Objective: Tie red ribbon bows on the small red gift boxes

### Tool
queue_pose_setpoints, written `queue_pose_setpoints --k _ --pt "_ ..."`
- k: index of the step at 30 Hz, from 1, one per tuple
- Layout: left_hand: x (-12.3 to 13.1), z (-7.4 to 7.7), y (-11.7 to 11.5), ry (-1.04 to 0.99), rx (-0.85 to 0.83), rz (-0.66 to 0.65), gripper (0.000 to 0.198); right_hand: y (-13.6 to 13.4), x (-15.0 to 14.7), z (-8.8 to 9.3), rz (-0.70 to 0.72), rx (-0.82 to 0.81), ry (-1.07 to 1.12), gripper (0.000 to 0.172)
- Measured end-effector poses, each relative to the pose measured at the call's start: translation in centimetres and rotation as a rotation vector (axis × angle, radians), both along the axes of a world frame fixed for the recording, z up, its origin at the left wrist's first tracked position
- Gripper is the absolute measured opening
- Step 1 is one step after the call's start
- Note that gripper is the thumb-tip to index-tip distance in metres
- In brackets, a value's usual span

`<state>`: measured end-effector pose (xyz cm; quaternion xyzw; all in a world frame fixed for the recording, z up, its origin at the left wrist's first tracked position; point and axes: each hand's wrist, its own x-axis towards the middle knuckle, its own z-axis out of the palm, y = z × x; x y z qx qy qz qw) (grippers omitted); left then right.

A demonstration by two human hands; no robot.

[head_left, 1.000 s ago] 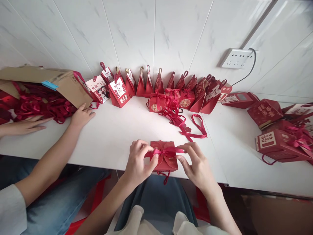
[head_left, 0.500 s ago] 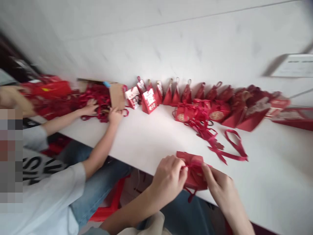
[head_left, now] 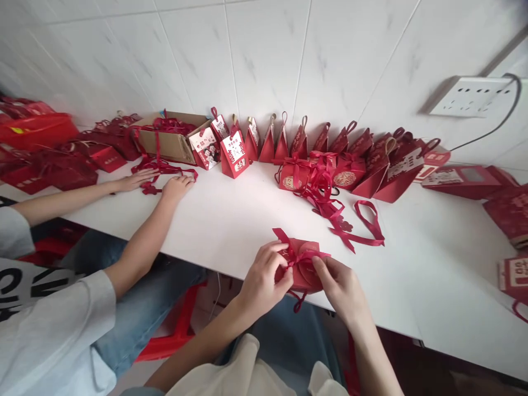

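A red gift box [head_left: 309, 278] sits at the table's front edge before me, with a dark red ribbon [head_left: 297, 257] tied across its top. My left hand [head_left: 270, 275] pinches the ribbon near the knot, its fingers closed. On the other side, my right hand [head_left: 336, 278] grips the ribbon's right part between thumb and fingers, close against the box. One ribbon end sticks up at the box's far left, and a small loop hangs below the near side. Beyond the box lie loose red ribbons [head_left: 373, 225] with a flower-shaped piece.
Along the tiled wall stands a row of red gift boxes [head_left: 282, 146] with loops. A cardboard carton [head_left: 165, 144] holds red ribbons. At left a co-worker's hands [head_left: 175, 187] rest by ribbons on the white table [head_left: 231, 220]. A power strip [head_left: 466, 96] is on the wall.
The view has shifted, and the picture is sharper. Both my hands stay on the box's ribbon. The co-worker's hands have left the carton, which now stands by the wall, and are on the table.
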<state>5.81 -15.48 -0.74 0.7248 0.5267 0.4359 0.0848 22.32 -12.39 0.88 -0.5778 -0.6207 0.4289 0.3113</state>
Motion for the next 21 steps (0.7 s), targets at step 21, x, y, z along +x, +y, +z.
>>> queue_pose_setpoints --k 21 --pt "-1.5 -0.3 0.6 -0.585 -0.524 -0.071 0.021 1.4 1.6 -1.6 0.197 -0.107 0.425 0.044"
